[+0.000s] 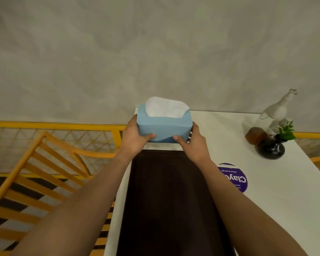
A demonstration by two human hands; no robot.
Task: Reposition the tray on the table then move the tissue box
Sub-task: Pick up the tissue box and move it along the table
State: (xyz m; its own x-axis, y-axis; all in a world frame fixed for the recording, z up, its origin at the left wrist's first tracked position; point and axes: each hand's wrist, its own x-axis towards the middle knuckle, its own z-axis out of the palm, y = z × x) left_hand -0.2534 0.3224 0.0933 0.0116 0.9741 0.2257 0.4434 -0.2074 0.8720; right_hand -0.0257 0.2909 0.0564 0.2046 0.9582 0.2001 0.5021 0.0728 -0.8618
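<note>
Holding: both hands grip the blue tissue box [163,126] at the far end of the white desk [266,200].
Left hand [134,136]: fingers wrapped around the box's left side, thumb pressed on its near face.
Right hand [193,143]: fingers clamped on the right side, thumb on the near face.
Tissue box: upright, white tissue sticking out on top, just beyond the tray's far edge; whether it touches the desk cannot be told.
Tray [170,200]: dark brown, lying lengthwise on the desk between the forearms.
Sticker [235,179]: purple, round, right of the tray.
Far right corner: black vase [271,147] with a green sprig, glass bottle [260,130] beside it.
Left of desk: yellow chair [35,172] and railing.
</note>
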